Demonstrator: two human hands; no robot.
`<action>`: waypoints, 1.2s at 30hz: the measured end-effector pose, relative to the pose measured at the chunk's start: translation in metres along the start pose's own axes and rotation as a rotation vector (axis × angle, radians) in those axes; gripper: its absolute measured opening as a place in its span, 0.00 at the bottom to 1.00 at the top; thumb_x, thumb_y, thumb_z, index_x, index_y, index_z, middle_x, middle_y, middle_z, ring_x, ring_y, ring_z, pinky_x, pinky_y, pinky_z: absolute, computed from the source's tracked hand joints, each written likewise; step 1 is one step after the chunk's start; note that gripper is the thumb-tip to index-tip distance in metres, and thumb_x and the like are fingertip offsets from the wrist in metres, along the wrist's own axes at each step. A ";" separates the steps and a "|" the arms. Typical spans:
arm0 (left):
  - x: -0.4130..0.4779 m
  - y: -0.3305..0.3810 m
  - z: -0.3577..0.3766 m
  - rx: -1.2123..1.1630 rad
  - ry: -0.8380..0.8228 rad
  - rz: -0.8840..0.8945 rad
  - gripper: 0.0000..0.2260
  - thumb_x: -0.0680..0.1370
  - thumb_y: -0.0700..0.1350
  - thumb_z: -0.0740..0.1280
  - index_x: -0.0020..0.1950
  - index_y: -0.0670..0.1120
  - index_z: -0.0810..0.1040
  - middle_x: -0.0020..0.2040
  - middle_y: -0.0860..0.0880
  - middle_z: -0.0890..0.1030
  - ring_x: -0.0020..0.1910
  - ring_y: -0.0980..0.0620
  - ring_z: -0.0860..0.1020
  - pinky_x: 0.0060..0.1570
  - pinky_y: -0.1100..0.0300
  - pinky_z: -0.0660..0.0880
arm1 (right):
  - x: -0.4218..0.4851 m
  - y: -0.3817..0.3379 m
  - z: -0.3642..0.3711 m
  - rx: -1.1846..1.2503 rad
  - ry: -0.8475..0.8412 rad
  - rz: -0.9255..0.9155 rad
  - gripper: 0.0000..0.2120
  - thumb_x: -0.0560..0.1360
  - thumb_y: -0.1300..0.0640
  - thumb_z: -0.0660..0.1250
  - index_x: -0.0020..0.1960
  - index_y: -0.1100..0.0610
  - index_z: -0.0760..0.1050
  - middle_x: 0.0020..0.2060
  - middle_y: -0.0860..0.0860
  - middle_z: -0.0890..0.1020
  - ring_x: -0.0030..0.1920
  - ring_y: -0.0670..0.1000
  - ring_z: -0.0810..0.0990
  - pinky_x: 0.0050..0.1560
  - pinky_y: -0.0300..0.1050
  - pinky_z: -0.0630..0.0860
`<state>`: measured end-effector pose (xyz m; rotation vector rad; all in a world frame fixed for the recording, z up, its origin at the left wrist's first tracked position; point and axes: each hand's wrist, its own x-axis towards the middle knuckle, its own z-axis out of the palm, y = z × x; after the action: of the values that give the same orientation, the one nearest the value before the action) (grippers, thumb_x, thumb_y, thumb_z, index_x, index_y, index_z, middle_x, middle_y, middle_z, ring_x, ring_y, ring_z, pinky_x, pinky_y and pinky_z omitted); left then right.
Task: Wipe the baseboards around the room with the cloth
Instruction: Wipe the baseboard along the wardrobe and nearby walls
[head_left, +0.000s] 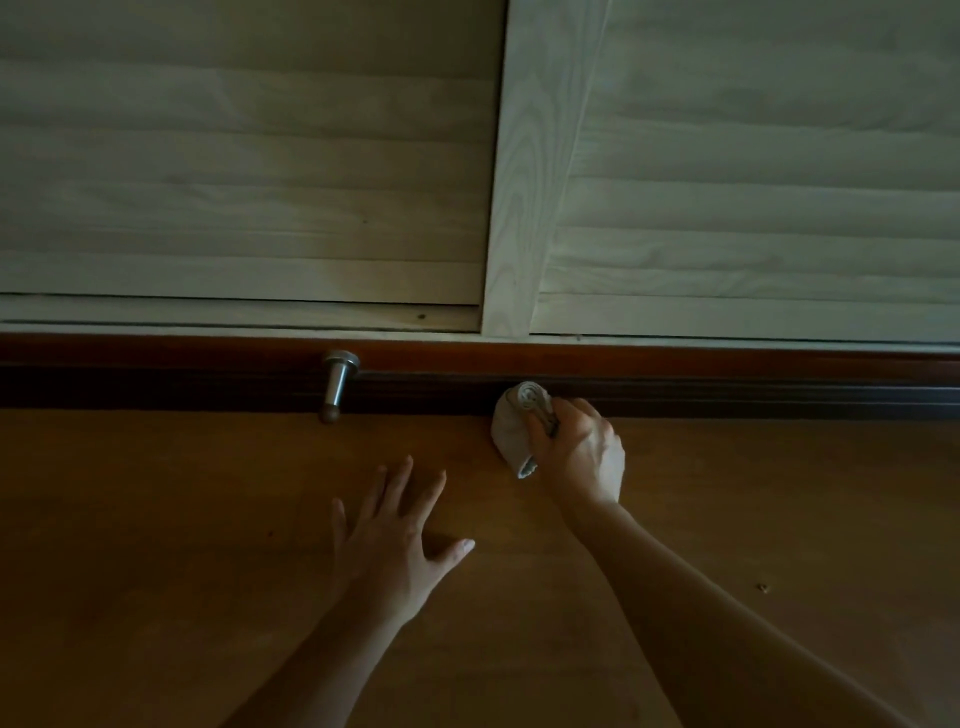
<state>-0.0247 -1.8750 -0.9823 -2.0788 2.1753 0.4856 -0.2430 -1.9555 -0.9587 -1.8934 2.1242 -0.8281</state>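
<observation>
Baseboard (727, 384) running left-right, right hand (576, 452) pressing cloth (511, 426) against it

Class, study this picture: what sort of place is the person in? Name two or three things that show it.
Probably a room in a home, seen at floor level: a wooden floor, a dark baseboard with a metal door stopper, and pale louvred doors above.

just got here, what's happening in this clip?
A person is down at floor level wiping a baseboard. The right hand grips a bunched cloth and holds it against the dark baseboard, just right of a metal doorstop. The left hand lies spread on the wooden floor, fingers straight, seemingly for support. Pale slatted panels stand above the baseboard.
</observation>
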 end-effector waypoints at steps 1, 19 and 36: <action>0.000 0.000 0.000 0.001 -0.003 0.001 0.42 0.66 0.80 0.40 0.78 0.67 0.38 0.81 0.55 0.35 0.80 0.50 0.36 0.75 0.36 0.42 | 0.000 -0.005 0.002 -0.007 -0.014 -0.019 0.14 0.78 0.43 0.65 0.45 0.53 0.79 0.39 0.46 0.78 0.32 0.44 0.75 0.28 0.35 0.64; 0.002 0.002 -0.004 0.034 -0.023 0.025 0.40 0.71 0.78 0.47 0.79 0.66 0.39 0.82 0.53 0.38 0.81 0.47 0.40 0.76 0.35 0.48 | 0.001 0.014 -0.008 -0.009 0.012 0.034 0.14 0.78 0.41 0.65 0.44 0.51 0.78 0.40 0.44 0.76 0.32 0.40 0.71 0.28 0.35 0.63; 0.002 0.011 -0.009 0.062 -0.036 -0.002 0.38 0.72 0.77 0.47 0.79 0.67 0.42 0.82 0.52 0.42 0.81 0.45 0.44 0.75 0.35 0.51 | 0.005 0.025 -0.021 -0.013 0.003 0.052 0.14 0.78 0.44 0.67 0.49 0.55 0.80 0.42 0.49 0.79 0.35 0.46 0.75 0.28 0.36 0.63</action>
<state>-0.0338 -1.8794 -0.9728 -2.0246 2.1397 0.4456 -0.2756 -1.9531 -0.9528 -1.8360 2.1757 -0.8096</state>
